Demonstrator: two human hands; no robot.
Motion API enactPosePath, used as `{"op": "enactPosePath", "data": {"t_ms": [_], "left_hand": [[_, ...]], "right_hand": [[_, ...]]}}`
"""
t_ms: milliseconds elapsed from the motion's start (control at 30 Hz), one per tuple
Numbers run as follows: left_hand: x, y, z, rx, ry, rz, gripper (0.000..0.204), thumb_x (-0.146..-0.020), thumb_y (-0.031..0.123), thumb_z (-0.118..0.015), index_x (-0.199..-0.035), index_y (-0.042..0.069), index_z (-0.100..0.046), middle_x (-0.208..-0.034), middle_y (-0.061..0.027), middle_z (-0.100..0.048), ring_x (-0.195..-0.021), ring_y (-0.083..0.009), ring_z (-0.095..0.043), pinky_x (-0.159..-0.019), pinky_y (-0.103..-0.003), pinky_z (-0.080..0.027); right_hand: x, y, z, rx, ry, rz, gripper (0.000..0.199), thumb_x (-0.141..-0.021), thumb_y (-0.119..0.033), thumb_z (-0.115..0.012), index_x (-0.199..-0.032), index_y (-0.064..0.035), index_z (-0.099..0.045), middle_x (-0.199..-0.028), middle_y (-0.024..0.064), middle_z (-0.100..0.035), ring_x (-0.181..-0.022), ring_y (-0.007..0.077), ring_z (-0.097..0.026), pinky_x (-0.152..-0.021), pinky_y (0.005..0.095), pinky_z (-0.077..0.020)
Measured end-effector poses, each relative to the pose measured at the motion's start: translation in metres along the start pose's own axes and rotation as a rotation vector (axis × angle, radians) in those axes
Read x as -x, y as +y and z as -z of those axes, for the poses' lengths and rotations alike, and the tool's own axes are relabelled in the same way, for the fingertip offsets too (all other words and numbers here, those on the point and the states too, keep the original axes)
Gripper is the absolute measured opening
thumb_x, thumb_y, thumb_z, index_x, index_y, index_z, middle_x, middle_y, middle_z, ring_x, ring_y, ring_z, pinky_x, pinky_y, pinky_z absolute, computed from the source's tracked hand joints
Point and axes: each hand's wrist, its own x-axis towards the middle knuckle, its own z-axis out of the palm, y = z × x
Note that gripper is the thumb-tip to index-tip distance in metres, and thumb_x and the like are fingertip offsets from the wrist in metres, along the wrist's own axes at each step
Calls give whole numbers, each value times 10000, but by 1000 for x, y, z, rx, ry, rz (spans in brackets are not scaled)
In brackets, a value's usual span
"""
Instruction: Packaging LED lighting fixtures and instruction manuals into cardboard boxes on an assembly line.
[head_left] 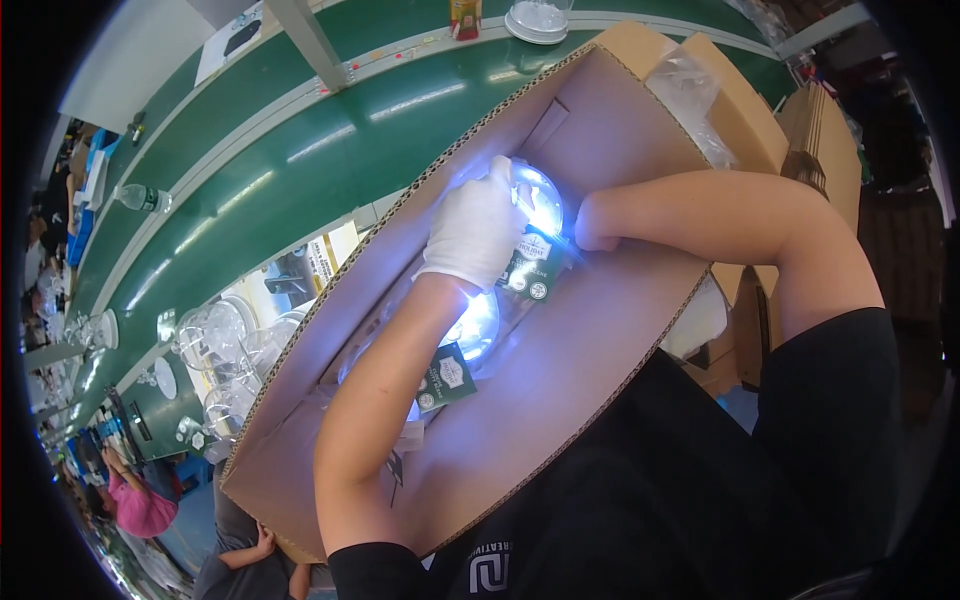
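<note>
Both my arms reach into a long open cardboard box (600, 300). My left hand (468, 228), in a white glove, lies over the near-left side of a glowing clear round ornament (540, 200), its fingers curled against it. A dark green printed tag (530, 268) hangs beside that ornament. My right hand (597, 226) is down at the ornament's right side; its fingers are hidden by the glare and the angle. Closer to me in the box, partly behind my left forearm, a second lit round ornament (477, 328) shines, with another green tag (446, 378).
Green work tables (370, 130) run beyond the box. Several clear round pieces (225, 335) crowd the left, near a plastic bottle (143, 198). More cardboard boxes (740, 100) and clear plastic wrap (690, 95) stand at the right. A person in pink (143, 505) sits at far left; another person's hand (262, 543) is near the box's lower-left corner.
</note>
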Motion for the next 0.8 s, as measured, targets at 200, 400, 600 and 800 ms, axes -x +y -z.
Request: {"op": "enactPosePath", "data": {"t_ms": [200, 400, 600, 800], "left_hand": [[-3, 13, -9, -12, -40, 19, 296, -940, 321, -608, -1019, 40, -563, -743, -251, -673, -735, -453, -675, -700, -544, -534], [-7, 33, -26, -10, -127, -4, 276, -910, 347, -648, -977, 87, -583, -721, -255, -662, -734, -476, -660, -702, -572, -530], [-12, 24, -40, -96, -145, -38, 258, -918, 263, -596, -1071, 64, -540, -754, -234, -686, -715, -443, -682, -675, -562, -536], [-24, 23, -51, -181, -15, -7, 225, -920, 321, -636, -960, 109, -573, -623, -212, -641, -597, -449, -648, -569, -550, -525]], "right_hand": [[56, 0, -1, -343, 86, -151, 242, -767, -115, -649, -961, -50, -778, -1012, 141, -750, -908, 368, -706, -758, 489, -573], [74, -6, -24, -302, 229, -26, 213, -565, -29, -671, -744, -62, -781, -769, 156, -729, -652, 331, -685, -558, 468, -526], [188, -20, -17, -497, 446, -214, 301, -874, -66, -551, -1121, 12, -705, -1259, 203, -659, -1037, 398, -671, -892, 450, -556], [244, -51, -92, -526, 1719, -414, 307, -796, 32, -624, -1097, 20, -677, -1189, 141, -659, -1097, 322, -645, -916, 407, -532]]}}
